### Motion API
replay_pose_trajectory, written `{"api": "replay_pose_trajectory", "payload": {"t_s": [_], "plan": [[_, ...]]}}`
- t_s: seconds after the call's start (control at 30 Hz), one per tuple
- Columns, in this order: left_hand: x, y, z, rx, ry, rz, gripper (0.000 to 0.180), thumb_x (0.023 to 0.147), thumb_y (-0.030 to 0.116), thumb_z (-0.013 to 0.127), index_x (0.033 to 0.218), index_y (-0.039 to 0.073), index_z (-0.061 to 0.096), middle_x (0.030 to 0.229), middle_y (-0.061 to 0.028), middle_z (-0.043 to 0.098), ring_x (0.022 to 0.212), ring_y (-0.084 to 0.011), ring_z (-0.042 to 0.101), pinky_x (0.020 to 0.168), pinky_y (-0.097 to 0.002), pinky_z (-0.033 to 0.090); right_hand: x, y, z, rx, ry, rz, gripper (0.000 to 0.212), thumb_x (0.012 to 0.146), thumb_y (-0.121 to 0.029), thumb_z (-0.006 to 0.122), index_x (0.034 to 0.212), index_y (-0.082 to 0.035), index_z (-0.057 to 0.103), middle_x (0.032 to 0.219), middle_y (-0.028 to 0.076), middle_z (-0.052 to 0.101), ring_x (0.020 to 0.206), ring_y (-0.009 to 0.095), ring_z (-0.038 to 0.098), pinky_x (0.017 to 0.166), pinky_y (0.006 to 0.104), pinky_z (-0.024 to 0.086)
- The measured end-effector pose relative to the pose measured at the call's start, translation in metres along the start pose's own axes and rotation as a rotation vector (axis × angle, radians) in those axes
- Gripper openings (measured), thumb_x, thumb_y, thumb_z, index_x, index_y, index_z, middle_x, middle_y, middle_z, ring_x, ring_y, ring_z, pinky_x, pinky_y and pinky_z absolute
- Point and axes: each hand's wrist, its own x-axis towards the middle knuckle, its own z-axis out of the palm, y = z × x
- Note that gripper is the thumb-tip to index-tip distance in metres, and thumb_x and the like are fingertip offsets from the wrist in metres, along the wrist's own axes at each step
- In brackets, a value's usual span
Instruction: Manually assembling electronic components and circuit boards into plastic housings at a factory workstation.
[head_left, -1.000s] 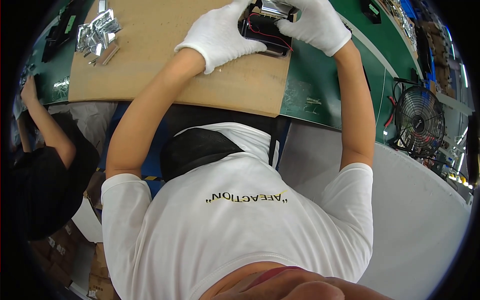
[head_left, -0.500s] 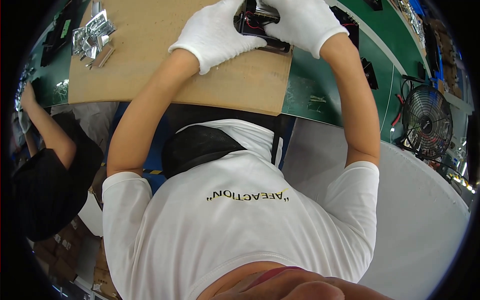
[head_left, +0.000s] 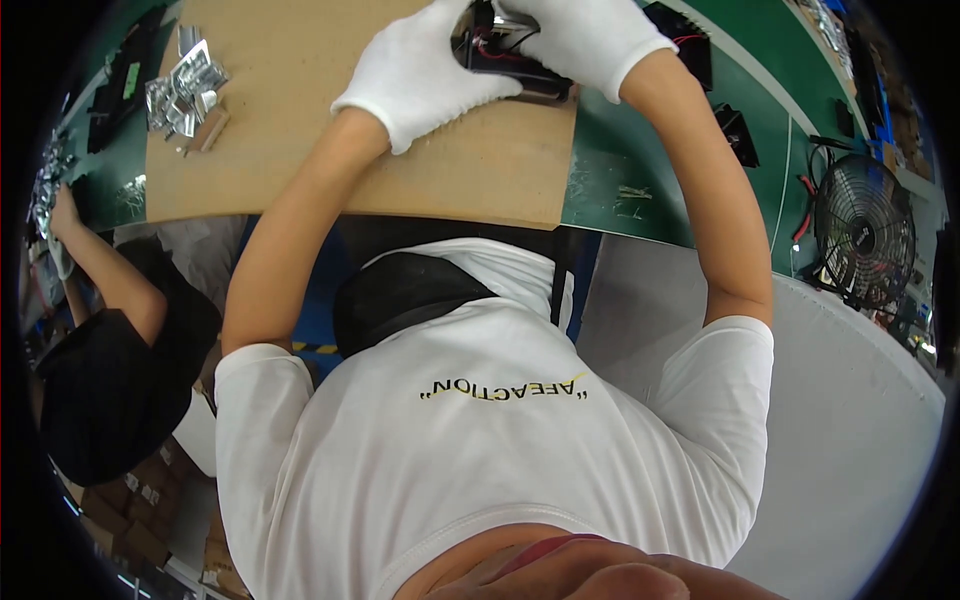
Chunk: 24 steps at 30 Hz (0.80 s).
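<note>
A black box-like housing [head_left: 545, 82] with red and black wires inside rests at the far edge of the view, over the cardboard sheet [head_left: 400, 185]. My left hand [head_left: 425, 75], in a white glove, grips its left side, thumb stretched along the near edge. From the right, my right hand [head_left: 592, 42], also white-gloved, is closed over the housing's upper right part, near a shiny metallic piece inside. The fingertips of both hands are partly hidden or cut off by the top edge of the picture.
Silvery metal pieces [head_left: 185, 85] lie piled on the cardboard's left. Other black housings [head_left: 738, 135] sit on the green table [head_left: 625, 215] at right, near red-handled pliers [head_left: 803, 210] and a black fan [head_left: 862, 232]. A co-worker's arm [head_left: 115, 265] is at far left.
Both gloved hands and the housing have shifted slightly left in the picture, and the right wrist has come closer to the left. The whole view has also moved a little.
</note>
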Motion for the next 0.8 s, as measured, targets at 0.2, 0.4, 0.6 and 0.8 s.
{"api": "replay_pose_trajectory", "payload": {"t_s": [0.2,0.4,0.6,0.8], "plan": [[-0.009,-0.016,0.0,-0.055,0.302,0.228,0.079,0.079,0.004,0.084,0.15,0.005,0.05,0.116,-0.0141,0.068,0.098,-0.0264,0.072,0.086,-0.0321,0.059,-0.034,-0.006,-0.037,0.434,0.125,-0.008,0.034,0.093,-0.012,0.066,0.123,0.002,0.068,0.103,0.011,0.073,0.084,0.022,0.067,0.079,0.0316,0.056],[0.005,-0.029,0.003,-0.248,0.623,0.082,0.077,0.08,0.02,0.083,0.149,0.012,0.051,0.15,-0.0095,0.052,0.113,-0.0308,0.068,0.1,-0.0411,0.057,0.031,0.005,-0.03,0.528,0.275,0.12,0.049,0.093,-0.032,0.069,0.131,-0.001,0.068,0.092,0.009,0.069,0.073,0.013,0.064,0.068,0.0321,0.057],[0.005,-0.026,-0.004,-0.025,0.583,0.069,0.07,0.083,0.017,0.078,0.147,0.012,0.052,0.156,-0.0129,0.045,0.119,-0.0344,0.065,0.103,-0.0431,0.055,0.134,0.104,-0.097,0.125,0.707,0.488,0.037,0.085,-0.025,0.068,0.105,0.005,0.072,0.109,0.021,0.076,0.097,0.04,0.072,0.089,0.0411,0.058],[0.018,-0.032,0.004,0.298,0.424,0.241,0.067,0.084,0.018,0.075,0.146,0.011,0.052,0.153,-0.0193,0.046,0.125,-0.0384,0.06,0.107,-0.0456,0.052,0.078,0.248,-0.145,-0.242,0.45,0.555,0.046,0.085,-0.024,0.066,0.125,-0.001,0.07,0.106,0.013,0.077,0.086,0.031,0.071,0.081,0.04,0.058]]}}
